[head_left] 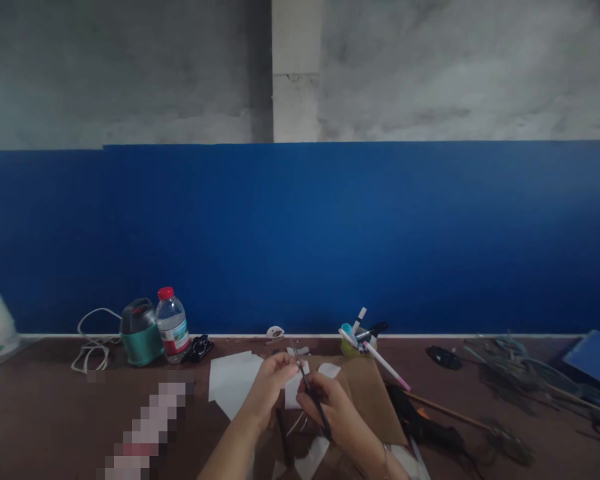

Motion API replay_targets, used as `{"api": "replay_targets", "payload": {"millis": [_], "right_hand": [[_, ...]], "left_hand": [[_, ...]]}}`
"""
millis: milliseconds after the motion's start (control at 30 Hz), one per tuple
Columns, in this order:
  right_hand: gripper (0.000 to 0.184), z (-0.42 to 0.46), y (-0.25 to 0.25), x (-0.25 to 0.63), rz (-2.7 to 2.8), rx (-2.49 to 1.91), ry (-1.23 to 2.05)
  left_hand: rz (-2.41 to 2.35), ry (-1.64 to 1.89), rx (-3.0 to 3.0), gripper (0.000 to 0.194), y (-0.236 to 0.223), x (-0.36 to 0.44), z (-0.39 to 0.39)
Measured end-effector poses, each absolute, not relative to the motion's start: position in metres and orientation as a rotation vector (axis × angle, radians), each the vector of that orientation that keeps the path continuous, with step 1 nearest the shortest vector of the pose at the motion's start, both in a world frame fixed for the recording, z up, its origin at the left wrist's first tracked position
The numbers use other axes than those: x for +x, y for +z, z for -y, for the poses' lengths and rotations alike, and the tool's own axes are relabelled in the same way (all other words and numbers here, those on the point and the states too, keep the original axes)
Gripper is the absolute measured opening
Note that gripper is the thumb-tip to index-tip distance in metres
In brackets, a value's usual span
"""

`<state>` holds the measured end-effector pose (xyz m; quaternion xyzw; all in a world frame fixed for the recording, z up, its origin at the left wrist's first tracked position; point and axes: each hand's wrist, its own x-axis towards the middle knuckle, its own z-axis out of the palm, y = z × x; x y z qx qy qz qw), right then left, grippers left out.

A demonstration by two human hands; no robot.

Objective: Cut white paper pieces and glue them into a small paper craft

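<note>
My right hand (330, 400) is closed round the dark handles of a pair of scissors (323, 421), whose thin blades point up and away from me. Close to its left, my left hand (270, 383) pinches a small white piece of paper (305, 367) beside the blades. How far the blades stand apart is hard to make out. Below the hands lies brown cardboard (365, 400) with white paper scraps (313, 457) on it. White paper sheets (234, 380) lie to the left of my left wrist.
A red-capped bottle (173, 330), a teal-and-grey device (141, 333) and a white cable (93, 353) stand back left. Behind the hands is a pen cup (350, 347). A black glue gun (430, 427), wiry stems (510, 373) and a blue folder (597, 357) lie right.
</note>
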<state>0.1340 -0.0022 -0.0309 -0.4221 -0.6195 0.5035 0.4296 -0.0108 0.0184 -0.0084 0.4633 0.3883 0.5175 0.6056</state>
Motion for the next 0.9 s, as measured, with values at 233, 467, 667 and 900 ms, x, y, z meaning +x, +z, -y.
{"api": "replay_targets", "payload": {"millis": [233, 467, 667, 900], "right_hand": [[0.017, 0.000, -0.035, 0.135, 1.570, -1.076, 1.229], [0.016, -0.003, -0.041, 0.136, 1.569, -1.073, 1.267], [0.015, -0.002, -0.040, 0.136, 1.580, -1.106, 1.236], [0.018, 0.001, -0.034, 0.134, 1.575, -1.125, 1.243]], "left_hand": [[-0.918, 1.194, 1.097, 0.012, -0.006, -0.014, -0.018], [-0.923, 1.201, 1.094, 0.013, -0.005, -0.013, -0.017], [-0.963, 1.206, 1.115, 0.020, -0.012, -0.014, -0.021], [-0.949, 1.205, 1.111, 0.016, -0.014, -0.015, -0.022]]}}
